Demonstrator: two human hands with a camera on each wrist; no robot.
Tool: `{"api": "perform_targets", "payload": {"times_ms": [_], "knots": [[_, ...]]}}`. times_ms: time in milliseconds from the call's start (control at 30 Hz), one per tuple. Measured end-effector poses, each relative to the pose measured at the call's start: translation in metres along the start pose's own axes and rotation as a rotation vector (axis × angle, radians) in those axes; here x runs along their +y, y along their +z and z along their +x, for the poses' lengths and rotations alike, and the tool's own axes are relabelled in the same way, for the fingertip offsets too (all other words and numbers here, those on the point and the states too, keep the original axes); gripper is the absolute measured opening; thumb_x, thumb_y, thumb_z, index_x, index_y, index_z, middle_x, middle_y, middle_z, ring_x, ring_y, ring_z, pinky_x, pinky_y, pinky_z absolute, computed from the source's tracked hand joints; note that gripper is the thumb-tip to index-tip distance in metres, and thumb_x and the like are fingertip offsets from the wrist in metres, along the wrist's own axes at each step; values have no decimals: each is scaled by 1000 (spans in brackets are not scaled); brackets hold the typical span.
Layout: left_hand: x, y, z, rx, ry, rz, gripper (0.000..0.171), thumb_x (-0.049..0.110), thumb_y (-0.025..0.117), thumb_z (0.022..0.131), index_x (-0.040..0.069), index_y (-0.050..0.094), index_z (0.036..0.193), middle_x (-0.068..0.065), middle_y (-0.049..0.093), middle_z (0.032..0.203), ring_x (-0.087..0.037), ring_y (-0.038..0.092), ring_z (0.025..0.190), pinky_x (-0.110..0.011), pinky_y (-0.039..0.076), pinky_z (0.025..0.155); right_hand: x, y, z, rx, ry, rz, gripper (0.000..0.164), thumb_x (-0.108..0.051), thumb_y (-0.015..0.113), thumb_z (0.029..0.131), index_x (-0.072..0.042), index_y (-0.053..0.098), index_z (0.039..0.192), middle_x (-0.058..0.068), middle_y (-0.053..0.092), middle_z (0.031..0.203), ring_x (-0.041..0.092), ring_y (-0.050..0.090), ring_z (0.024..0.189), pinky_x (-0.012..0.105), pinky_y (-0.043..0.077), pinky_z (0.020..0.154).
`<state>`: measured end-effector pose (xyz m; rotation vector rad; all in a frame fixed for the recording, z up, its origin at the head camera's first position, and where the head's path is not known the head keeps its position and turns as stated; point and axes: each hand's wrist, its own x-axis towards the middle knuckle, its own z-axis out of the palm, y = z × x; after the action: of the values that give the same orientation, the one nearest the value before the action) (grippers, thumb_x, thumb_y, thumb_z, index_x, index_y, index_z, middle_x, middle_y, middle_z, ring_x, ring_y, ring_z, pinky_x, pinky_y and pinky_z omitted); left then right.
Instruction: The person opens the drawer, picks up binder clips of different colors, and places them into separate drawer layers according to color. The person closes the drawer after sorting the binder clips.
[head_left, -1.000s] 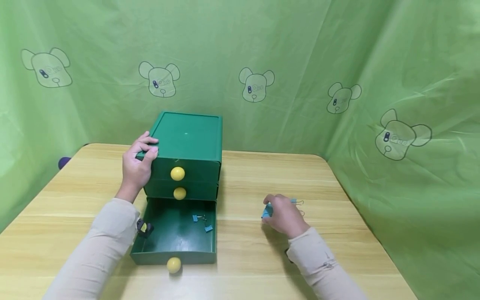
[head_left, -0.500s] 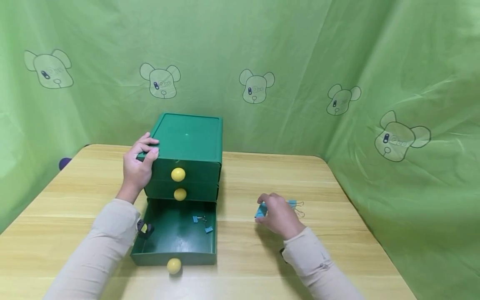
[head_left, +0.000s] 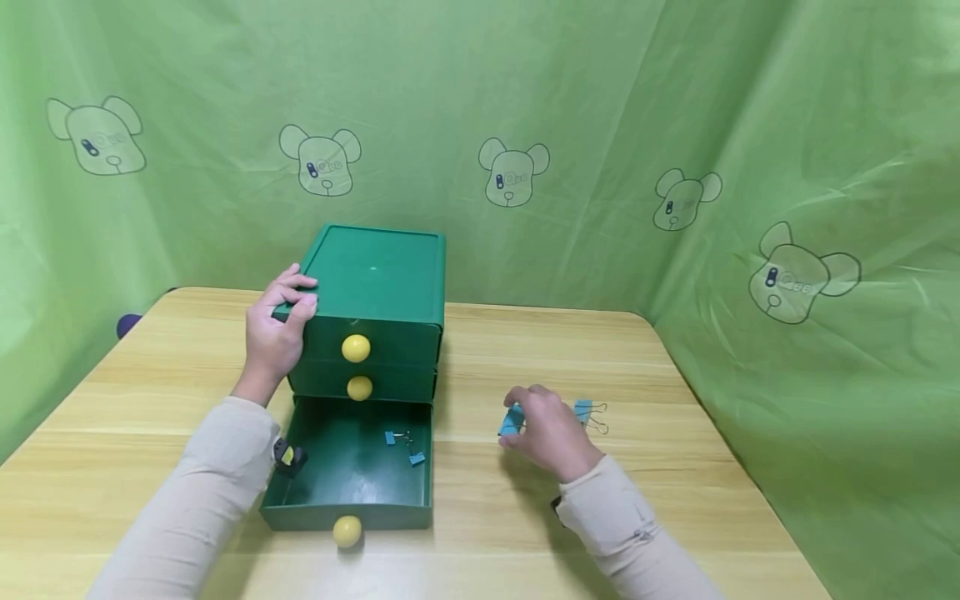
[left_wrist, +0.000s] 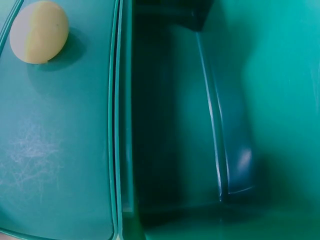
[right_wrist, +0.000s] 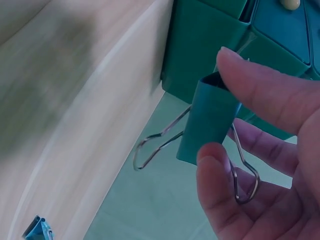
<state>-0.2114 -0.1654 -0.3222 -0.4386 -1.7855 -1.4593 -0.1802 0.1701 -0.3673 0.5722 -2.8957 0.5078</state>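
My right hand pinches a blue binder clip between thumb and fingers, over the table to the right of the green drawer cabinet. Both wire handles of this clip stick out sideways in the right wrist view. Another blue binder clip lies on the table just behind the right hand. At the cabinet's front left corner rests my left hand, fingers over the top edge. Its fingers do not show in the left wrist view. Two smaller blue binder clips lie inside the pulled-out bottom drawer.
Above the bottom drawer, two upper drawers with yellow knobs are pushed in. The bottom drawer's own yellow knob faces the front of the wooden table. Green cloth hangs behind and to the right.
My right hand has moved left with the binder clip, toward the cabinet, uncovering more of the clip on the table. The left hand has stayed on the cabinet.
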Motion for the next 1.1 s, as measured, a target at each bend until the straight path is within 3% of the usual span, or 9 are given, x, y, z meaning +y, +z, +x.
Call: {"api": "perform_targets", "payload": {"times_ms": [1100], "knots": [[0,-1,0,-15,-12,12,18,3,53,81,-14,52,77,-31,56,103,-35,38,123,-34,24,105,-37,4,8,-64,-63,38,45,-23,84,62,-5,63,98,5,56,85,14,50,69,27,47,64]]}}
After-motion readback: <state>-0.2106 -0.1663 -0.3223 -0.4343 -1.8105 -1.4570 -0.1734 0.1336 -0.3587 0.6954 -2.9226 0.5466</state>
